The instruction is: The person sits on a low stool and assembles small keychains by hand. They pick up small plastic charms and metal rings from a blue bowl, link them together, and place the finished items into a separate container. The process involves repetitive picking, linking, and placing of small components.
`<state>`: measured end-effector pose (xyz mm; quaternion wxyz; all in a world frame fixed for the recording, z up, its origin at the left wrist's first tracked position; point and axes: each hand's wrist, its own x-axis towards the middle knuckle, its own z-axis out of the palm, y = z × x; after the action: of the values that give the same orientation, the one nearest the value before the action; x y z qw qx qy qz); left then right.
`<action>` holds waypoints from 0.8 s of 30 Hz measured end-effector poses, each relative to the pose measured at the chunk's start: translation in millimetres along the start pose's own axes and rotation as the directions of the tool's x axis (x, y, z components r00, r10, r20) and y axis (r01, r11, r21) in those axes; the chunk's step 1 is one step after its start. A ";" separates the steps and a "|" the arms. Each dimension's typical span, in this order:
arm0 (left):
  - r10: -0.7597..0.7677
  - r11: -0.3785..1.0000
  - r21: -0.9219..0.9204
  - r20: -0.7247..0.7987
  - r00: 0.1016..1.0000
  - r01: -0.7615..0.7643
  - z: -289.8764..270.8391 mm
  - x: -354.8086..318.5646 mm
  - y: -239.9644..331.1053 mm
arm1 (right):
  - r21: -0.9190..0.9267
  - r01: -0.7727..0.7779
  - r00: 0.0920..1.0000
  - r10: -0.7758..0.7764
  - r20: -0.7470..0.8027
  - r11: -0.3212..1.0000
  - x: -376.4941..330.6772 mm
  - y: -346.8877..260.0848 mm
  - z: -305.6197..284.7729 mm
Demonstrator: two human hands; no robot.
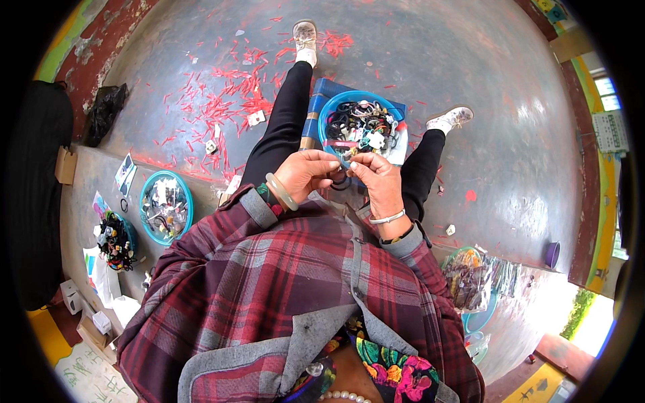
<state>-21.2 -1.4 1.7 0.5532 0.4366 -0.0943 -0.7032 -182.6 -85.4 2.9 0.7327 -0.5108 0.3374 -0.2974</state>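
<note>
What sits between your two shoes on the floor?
In the head view, a blue basin of dark hair ties, on a blue base, lies between the far shoe and the right shoe.

Whatever both hands' pinched fingers [334, 163] hold is too small to tell.

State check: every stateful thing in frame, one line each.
left hand: raised, fingers pinched on a dark hair tie
right hand: pinched on same tie
blue basin: between the feet, full of hair ties
teal bowl: on ledge, filled
purple cup: upright
</note>
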 end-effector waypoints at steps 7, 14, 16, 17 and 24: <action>0.040 0.999 0.030 -0.092 0.995 -0.037 0.1 0.8 -2.8 | -0.042 -0.128 0.986 0.132 0.105 0.991 0.9 7.8 -7.1; 0.110 0.991 0.092 -0.127 0.986 -0.099 1.1 1.7 -8.5 | -0.030 -0.128 0.983 0.130 0.128 0.991 -1.4 5.3 -1.3; 0.122 0.987 0.120 -0.120 0.985 -0.107 2.0 1.3 -8.1 | -0.041 -0.115 0.984 0.120 0.130 0.992 -0.9 8.5 -2.3; 0.125 0.988 0.111 -0.120 0.985 -0.111 2.9 1.0 -8.1 | -0.062 -0.118 0.985 0.124 0.123 0.991 -1.0 8.9 -2.7; 0.054 0.998 0.034 -0.100 0.993 -0.051 7.4 -2.0 -0.9 | -0.065 -0.125 0.990 0.129 0.060 0.990 -2.3 9.2 -3.6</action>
<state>-27.1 -1.9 6.5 0.5686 0.4776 -0.0885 -0.6639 -186.1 -82.8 -6.3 0.7446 -0.5196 0.3547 -0.2232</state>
